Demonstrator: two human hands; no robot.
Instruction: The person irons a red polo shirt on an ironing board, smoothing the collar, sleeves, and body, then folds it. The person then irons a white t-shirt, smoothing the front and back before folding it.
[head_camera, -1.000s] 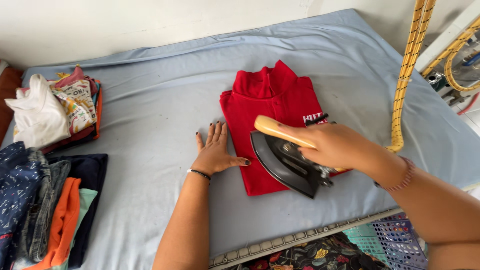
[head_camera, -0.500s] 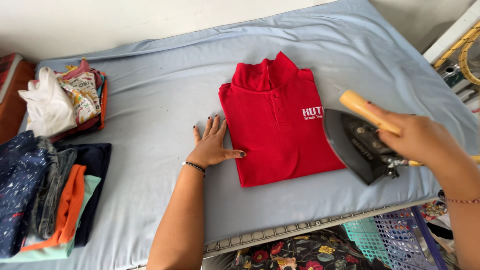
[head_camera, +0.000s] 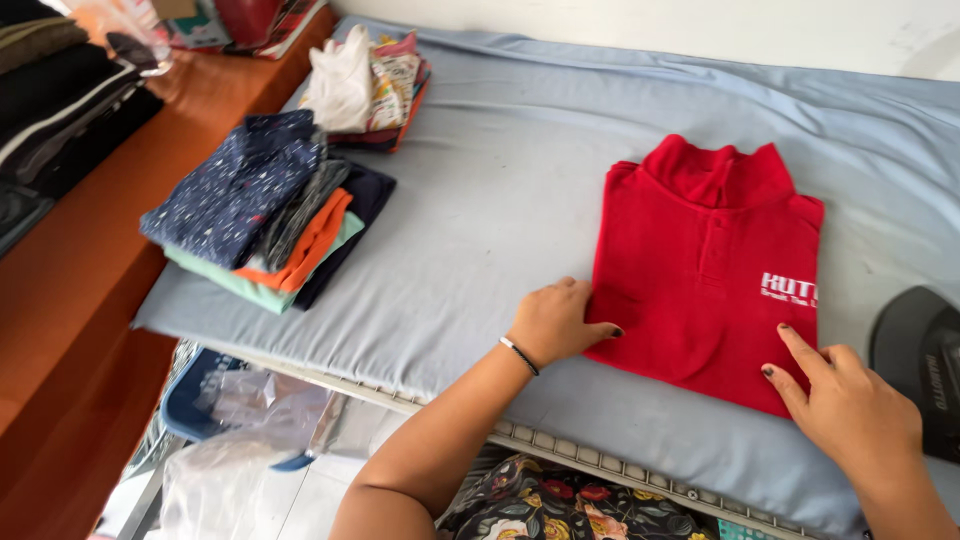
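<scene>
A folded red polo shirt (head_camera: 705, 262) with a small white chest print lies flat on the blue-grey padded ironing surface (head_camera: 500, 190). My left hand (head_camera: 556, 320) rests at the shirt's lower left edge, fingers curled under the fabric. My right hand (head_camera: 845, 405) lies on the shirt's lower right corner with the fingers spread. A black iron (head_camera: 920, 360) stands on the cloth at the far right, just beside my right hand, and neither hand holds it.
A stack of folded clothes (head_camera: 265, 205) in navy, orange and mint sits at the surface's left end. A second pile of white and patterned fabric (head_camera: 365, 85) lies behind it. An orange wooden top (head_camera: 90, 250) runs along the left. Plastic bags (head_camera: 250, 430) lie below.
My right hand has set the iron down at the right and come onto the shirt's lower right corner. The camera has swung left, so the shirt now sits to the right.
</scene>
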